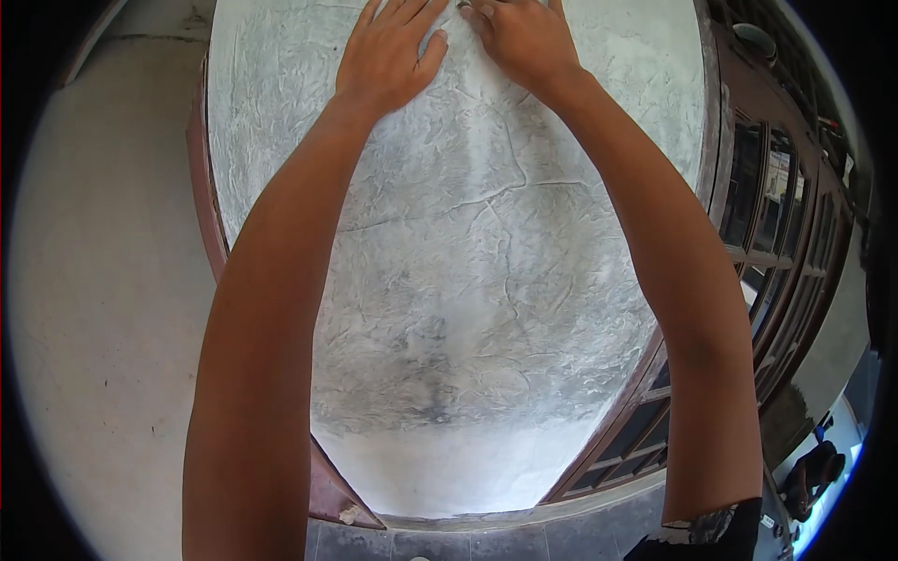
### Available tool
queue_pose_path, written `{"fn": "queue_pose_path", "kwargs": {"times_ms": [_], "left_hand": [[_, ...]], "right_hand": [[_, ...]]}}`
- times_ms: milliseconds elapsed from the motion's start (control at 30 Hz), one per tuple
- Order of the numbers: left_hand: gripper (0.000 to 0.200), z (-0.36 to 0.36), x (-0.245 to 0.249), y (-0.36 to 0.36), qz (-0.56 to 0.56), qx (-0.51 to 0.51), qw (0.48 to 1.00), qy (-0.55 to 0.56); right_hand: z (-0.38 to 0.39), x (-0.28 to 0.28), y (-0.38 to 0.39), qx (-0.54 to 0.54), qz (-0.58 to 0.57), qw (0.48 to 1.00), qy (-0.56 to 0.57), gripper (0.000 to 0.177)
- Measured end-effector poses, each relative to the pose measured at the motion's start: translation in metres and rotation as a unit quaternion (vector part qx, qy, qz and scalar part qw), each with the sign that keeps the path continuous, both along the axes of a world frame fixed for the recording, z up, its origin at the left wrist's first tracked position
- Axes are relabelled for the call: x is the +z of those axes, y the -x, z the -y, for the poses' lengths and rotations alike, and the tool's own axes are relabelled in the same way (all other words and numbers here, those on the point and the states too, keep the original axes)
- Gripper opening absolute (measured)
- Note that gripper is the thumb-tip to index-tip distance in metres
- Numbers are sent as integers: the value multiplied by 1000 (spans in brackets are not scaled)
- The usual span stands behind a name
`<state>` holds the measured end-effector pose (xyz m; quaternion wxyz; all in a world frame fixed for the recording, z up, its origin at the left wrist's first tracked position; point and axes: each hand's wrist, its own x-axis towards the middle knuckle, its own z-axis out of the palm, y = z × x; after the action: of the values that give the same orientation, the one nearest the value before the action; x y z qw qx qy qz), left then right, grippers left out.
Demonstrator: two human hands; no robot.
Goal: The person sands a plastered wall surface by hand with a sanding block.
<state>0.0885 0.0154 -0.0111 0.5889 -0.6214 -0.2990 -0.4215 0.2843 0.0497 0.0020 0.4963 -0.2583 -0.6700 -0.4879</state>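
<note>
A whitish-grey wall panel (449,280) with a rough, wrinkled surface and thin raised cracks fills the middle of the head view. My left hand (395,51) lies flat against its upper part, fingers stretched upward and thumb apart, with the fingertips cut by the top edge. Just to the right, my right hand (524,37) is at the same height with its fingers curled together near the panel. A small greenish object (463,5) shows at those fingertips, too small to name. Both forearms reach up from the bottom of the view.
Brown framed windows (772,201) with glass panes stand at the right. A plain beige wall (112,280) is on the left, beside a brown frame edge (201,168). Grey floor tiles (510,545) run along the bottom. Dark items (812,477) lie at the lower right.
</note>
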Motion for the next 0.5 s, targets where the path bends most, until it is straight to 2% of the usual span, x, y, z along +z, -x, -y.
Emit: {"fn": "queue_pose_path", "kwargs": {"times_ms": [67,100,133,200,300,333,400,500], "left_hand": [[58,1,3,0,-2,2,1000,-4],[58,1,3,1,-2,0,1000,-5],[58,1,3,1,-4,-3,1000,-4],[58,0,1,0,-6,-7,1000,-5],[58,-1,1,1,-4,-12,1000,-12],[57,0,2,1,-8,-16,1000,-13],[56,0,1,-1,0,-10,1000,-15],[55,-1,1,2,3,-14,1000,-20]], "right_hand": [[-12,-5,4,20,20,989,-144,35],[-13,-34,5,25,3,985,-171,36],[-14,-64,5,69,1,981,-181,31],[-16,-102,0,75,1,987,-142,34],[-12,-49,1,60,-5,981,-187,36],[-12,-25,3,4,-20,990,-138,43],[-12,1,13,51,-35,990,-127,42],[-21,-47,15,97,-34,981,-164,39]]}}
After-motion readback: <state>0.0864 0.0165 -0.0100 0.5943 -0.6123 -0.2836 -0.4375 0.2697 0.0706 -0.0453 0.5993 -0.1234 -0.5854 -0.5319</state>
